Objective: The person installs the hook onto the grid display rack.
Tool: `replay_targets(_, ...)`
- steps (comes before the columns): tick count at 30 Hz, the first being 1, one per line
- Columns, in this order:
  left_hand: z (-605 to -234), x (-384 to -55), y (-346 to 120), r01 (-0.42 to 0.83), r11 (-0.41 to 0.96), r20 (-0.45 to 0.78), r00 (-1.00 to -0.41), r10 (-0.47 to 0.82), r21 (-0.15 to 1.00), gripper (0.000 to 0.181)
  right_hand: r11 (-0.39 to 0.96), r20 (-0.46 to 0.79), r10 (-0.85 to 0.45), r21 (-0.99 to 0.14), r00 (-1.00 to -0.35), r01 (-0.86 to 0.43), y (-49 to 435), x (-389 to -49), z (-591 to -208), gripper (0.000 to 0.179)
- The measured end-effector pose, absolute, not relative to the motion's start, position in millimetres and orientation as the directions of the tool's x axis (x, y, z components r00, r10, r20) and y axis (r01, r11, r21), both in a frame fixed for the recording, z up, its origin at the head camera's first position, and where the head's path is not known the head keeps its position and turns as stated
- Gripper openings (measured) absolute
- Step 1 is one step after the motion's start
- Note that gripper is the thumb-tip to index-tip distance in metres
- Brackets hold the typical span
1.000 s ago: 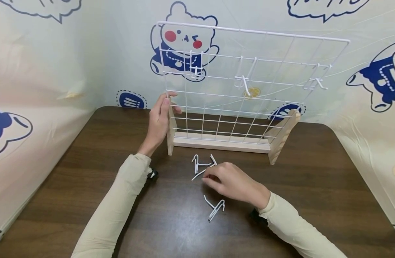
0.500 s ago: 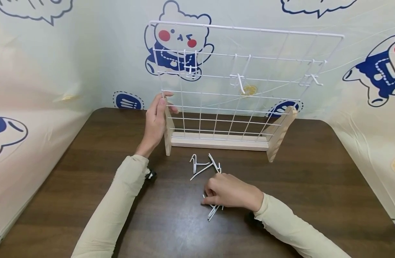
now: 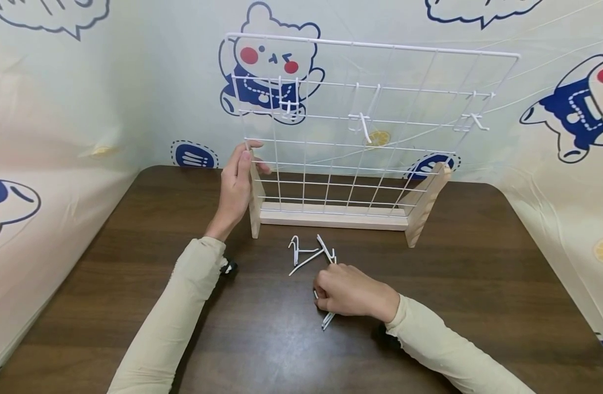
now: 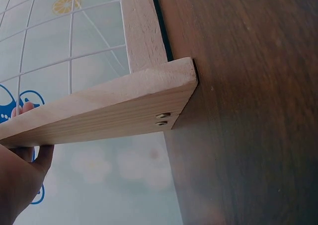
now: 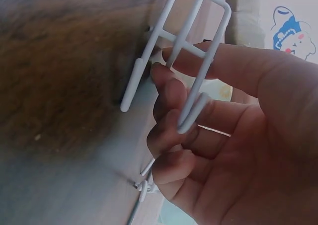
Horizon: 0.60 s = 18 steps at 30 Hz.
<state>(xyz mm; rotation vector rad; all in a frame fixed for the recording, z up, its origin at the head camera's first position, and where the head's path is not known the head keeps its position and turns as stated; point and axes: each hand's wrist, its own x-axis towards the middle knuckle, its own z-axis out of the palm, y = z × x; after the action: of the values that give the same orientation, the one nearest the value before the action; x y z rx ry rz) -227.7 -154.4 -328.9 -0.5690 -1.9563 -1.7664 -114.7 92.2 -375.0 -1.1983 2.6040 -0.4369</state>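
My left hand (image 3: 235, 183) grips the left wooden upright (image 3: 255, 210) of a white wire grid rack (image 3: 331, 219), with fingertips behind the grid's edge. In the left wrist view the upright (image 4: 109, 108) slants across, fingers on both sides of it. Low over the table, my right hand (image 3: 355, 293) pinches a white wire display hook (image 5: 131, 86) between thumb and curled fingers. The hook's double-wire frame shows clearly in the right wrist view; from the head, the hand covers most of it. Two more hooks lie just beyond: one hook (image 3: 296, 253) at left, another (image 3: 324, 249) beside it.
Three hooks hang on the grid: a left hook (image 3: 289, 104), a middle hook (image 3: 364, 127) and a right hook (image 3: 476, 120). The rack's right wooden upright (image 3: 427, 208) stands on the brown table (image 3: 479, 306). A printed cloth backdrop (image 3: 183, 82) surrounds the table.
My right hand has come back from beside the far hooks to the nearer one and pinches it; that hook has shifted slightly. The left hand keeps its grip on the upright.
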Motion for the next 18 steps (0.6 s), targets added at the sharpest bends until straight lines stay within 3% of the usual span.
replay_targets(18, -326.1, -224.8, -154.0, 0.567, 0.116, 0.57, -0.822, 0.011, 0.816, 0.038, 0.599, -0.04, -0.774, -0.366, -0.632, -0.712, 95.9, -117.5, -366.0, 0.027)
